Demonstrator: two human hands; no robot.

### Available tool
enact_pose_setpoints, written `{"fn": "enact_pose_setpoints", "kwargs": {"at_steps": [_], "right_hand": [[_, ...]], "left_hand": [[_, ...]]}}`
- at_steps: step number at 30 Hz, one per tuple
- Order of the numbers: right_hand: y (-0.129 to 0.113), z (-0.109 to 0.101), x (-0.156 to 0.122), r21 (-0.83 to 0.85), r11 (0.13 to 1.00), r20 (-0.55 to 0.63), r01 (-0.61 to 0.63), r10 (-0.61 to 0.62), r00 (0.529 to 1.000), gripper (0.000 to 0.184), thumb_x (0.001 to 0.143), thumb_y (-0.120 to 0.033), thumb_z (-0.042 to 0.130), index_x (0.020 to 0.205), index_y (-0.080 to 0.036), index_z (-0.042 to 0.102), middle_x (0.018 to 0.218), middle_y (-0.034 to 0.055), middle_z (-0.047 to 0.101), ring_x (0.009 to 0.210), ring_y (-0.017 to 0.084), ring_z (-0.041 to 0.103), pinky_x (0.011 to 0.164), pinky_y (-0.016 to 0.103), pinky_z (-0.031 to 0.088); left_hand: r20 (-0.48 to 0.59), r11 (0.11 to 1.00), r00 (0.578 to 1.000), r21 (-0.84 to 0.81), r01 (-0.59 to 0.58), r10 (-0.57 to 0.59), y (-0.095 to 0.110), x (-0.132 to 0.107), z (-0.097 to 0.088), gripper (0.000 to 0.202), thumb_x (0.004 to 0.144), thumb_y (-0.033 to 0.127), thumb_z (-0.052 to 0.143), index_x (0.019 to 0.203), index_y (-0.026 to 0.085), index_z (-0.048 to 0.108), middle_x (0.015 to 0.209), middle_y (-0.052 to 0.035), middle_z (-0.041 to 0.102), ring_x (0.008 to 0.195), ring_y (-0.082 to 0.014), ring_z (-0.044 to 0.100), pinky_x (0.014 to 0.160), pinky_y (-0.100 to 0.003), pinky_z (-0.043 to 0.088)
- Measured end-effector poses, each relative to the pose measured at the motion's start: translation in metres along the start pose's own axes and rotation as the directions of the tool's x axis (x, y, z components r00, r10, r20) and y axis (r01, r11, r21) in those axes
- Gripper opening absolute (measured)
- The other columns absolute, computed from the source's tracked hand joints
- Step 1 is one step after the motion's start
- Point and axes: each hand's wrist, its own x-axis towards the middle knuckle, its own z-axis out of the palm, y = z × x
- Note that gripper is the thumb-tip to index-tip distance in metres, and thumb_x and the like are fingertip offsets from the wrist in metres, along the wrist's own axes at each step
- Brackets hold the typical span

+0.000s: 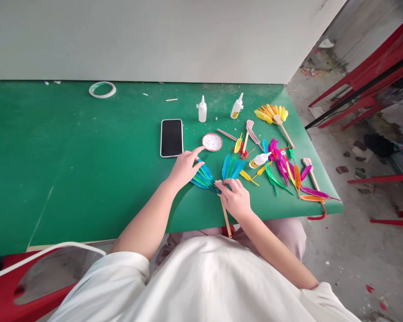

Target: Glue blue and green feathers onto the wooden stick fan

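Observation:
A fan of blue and green feathers [230, 167] lies on the green table [70, 170], fixed to a wooden stick [226, 219] that runs toward me. My left hand [184, 167] rests with its fingers spread flat on the left feathers of the fan. My right hand [235, 199] is closed in a pinch on the stick where the feathers meet. A small round lid with white glue [212, 142] sits just beyond my left hand.
A black phone [171, 137] lies face up left of the lid. Two white glue bottles [202, 110] stand behind; a third [259, 159] lies among loose coloured feathers [282, 167]. A yellow-orange feather fan [273, 114] lies at the right. A tape ring [102, 89] sits far back. Red frames [366, 80] stand beside the table.

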Motion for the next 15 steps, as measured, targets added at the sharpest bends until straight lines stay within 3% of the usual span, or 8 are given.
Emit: {"fn": "enact_pose_setpoints", "kwargs": {"at_steps": [10, 15], "right_hand": [[-0.0022, -0.0012, 0.0013, -0.006, 1.0, -0.026, 0.008, -0.008, 1.0, 0.028, 0.082, -0.014, 0.046, 0.102, -0.022, 0.064, 0.088, 0.0055, 0.059, 0.073, 0.016, 0.046, 0.06, 0.025, 0.043], [0.0019, -0.0021, 0.0001, 0.221, 0.965, -0.163, -0.142, 0.18, 0.97, 0.029, 0.084, -0.015, 0.043, 0.104, -0.022, 0.063, 0.089, 0.0063, 0.058, 0.08, 0.015, 0.053, 0.069, 0.027, 0.047]], "left_hand": [[0.009, 0.998, 0.999, -0.032, 0.051, -0.05, 0.0034, -0.0008, 0.0019, 0.051, 0.077, 0.025, 0.058, 0.126, 0.026, 0.043, 0.078, -0.0011, 0.054, 0.076, -0.0165, 0.051, 0.079, -0.032, 0.043], [-0.055, 0.976, 0.994, -0.2, 0.081, -0.094, 0.0063, -0.0024, 0.0001, 0.049, 0.077, 0.026, 0.059, 0.124, 0.027, 0.045, 0.082, -0.0009, 0.056, 0.08, -0.0152, 0.054, 0.082, -0.032, 0.043]]}}
